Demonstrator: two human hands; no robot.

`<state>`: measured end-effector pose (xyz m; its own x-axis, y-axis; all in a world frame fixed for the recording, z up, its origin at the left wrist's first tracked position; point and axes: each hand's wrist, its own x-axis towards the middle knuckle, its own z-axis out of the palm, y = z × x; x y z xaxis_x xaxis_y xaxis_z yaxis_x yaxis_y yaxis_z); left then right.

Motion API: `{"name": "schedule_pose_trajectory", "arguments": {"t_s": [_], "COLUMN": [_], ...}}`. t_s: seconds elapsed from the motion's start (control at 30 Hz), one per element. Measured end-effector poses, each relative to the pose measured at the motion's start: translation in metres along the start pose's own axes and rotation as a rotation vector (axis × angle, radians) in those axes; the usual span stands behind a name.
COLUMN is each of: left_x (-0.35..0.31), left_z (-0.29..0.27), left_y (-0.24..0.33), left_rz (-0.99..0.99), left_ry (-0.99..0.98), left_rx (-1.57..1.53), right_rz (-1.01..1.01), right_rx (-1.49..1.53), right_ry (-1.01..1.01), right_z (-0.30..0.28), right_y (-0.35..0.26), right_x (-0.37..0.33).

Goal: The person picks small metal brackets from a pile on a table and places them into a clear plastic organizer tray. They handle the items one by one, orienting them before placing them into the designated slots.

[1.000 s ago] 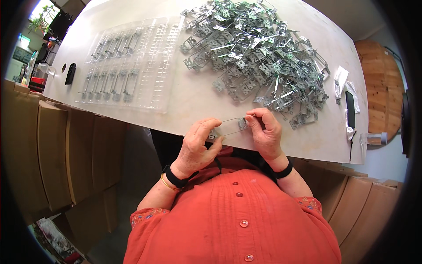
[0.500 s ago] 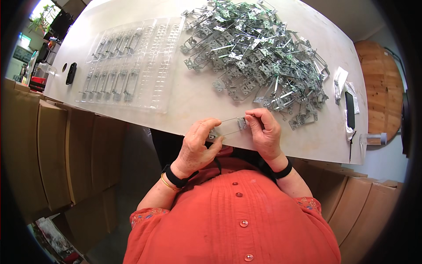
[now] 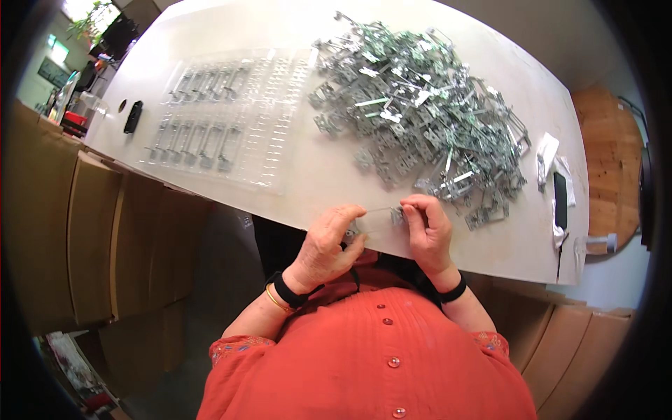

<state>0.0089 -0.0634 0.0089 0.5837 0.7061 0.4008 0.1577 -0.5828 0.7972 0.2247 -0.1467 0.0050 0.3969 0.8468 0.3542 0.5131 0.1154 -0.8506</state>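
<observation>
While I watch the head feed from my remote station, the left hand [image 3: 327, 241] curls its thumb and fingers round the left end of a slim grey metal frame made of thin parallel wires and small plates [image 3: 397, 216], and the right hand [image 3: 430, 234] pinches the right end between thumb and forefinger. Both grips closed on the part; exact contact at the right fingertips too small to resolve. Frame position: between the two hands, at the near edge of the broad white worktop [image 3: 313, 168]; whether it touches the surface I cannot tell. Change noted: against half a second ago, everything sits lower and slightly to the right in my view. I read this as head movement, since the grip looks the same; in my judgement the work on this frame has not visibly advanced. Clear moulded plastic tray [image 3: 269, 133]: two rows of similar metal parts in its left portion, no addition seen. Tangled heap of loose grey metal parts [image 3: 420, 105], beyond the right hand: seemingly undisturbed.
</observation>
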Motion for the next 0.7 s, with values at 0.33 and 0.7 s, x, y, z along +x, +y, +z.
{"name": "schedule_pose_trajectory", "arguments": {"t_s": [0.33,0.7], "left_x": [0.008,0.013], "left_z": [-0.008,-0.015], "left_y": [0.010,-0.005], "left_rz": [0.119,0.130], "left_ry": [0.024,-0.026], "left_rx": [0.027,0.171], "right_rz": [0.018,0.034], "right_rx": [0.174,0.085], "right_ry": [-0.044,-0.154], "right_z": [0.000,0.001], "right_y": [0.008,0.005], "right_x": [-0.004,0.000]}}
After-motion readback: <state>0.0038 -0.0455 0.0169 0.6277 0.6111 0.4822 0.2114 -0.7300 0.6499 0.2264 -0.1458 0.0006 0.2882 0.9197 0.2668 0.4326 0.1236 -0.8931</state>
